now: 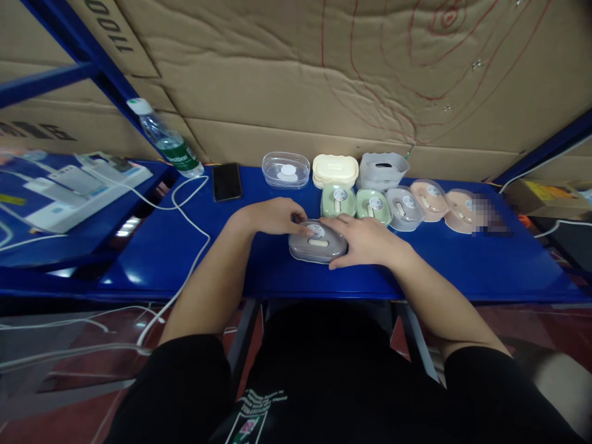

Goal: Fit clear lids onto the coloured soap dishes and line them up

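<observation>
A grey oval box (317,250) with a clear lid, a round white sticker and a pale bar in its middle lies near the table's front edge. My left hand (276,217) is on its left end, thumb over the lid by the sticker. Around the right end is my right hand (365,239), with fingers at the back edge and thumb at the front. Just behind the box sit two green lidded boxes (339,196), and to their right a grey lidded box (405,208) and two pink ones (429,198).
At the back stand a clear lid (285,170), stacked cream trays (335,170) and stacked grey trays (382,170). A phone (227,182), a bottle (180,155), a white cable and a power strip (87,191) are on the left. Cardboard (277,74) rises behind the blue table (287,280).
</observation>
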### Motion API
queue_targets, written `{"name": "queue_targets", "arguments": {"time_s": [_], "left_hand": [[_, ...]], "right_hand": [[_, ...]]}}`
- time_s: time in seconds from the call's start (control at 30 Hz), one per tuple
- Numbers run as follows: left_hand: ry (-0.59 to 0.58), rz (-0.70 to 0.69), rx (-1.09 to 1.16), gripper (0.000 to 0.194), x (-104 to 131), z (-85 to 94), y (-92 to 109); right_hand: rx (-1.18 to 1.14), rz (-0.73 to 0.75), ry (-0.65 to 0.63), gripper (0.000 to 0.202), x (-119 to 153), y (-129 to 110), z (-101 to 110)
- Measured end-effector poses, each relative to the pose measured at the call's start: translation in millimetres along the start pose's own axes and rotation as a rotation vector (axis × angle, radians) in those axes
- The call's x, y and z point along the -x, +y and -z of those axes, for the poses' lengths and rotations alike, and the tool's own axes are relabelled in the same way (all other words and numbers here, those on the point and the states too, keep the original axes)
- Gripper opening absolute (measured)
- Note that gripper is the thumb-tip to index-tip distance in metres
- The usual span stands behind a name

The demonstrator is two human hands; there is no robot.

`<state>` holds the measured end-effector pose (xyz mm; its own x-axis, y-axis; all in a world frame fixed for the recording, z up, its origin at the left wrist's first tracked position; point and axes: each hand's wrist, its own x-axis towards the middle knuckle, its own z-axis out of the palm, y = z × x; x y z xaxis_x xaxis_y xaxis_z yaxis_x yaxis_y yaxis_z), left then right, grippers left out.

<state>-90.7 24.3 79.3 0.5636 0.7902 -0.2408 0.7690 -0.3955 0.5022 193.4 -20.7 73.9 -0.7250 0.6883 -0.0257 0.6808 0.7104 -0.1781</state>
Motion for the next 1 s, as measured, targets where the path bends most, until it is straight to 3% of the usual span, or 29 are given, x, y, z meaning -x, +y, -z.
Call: {"name": "queue_targets", "arguments": {"time_s": [0.37, 0.73, 0.9, 1.0], "left_hand": [[-0.008, 0.001, 0.037, 0.058, 0, -0.8, 2], [-0.056, -0.010, 0.081, 0.060, -3, 3.6, -7], [-0.030, -0.014, 0.108, 0.059, 1, 9.1, -17], [0.012, 0.003, 0.114, 0.065, 1, 9.6, -23]], "right_hand": [[0.048, -0.038, -0.041, 0.116, 1, 0, 1], [-0.041, 0.023, -0.019, 0.126, -2, 5, -3], [-0.106, 0.116, 0.013, 0.090, -3, 8, -3], [-0.107, 0.138, -0.023, 0.079, -4, 7, -4]]}}
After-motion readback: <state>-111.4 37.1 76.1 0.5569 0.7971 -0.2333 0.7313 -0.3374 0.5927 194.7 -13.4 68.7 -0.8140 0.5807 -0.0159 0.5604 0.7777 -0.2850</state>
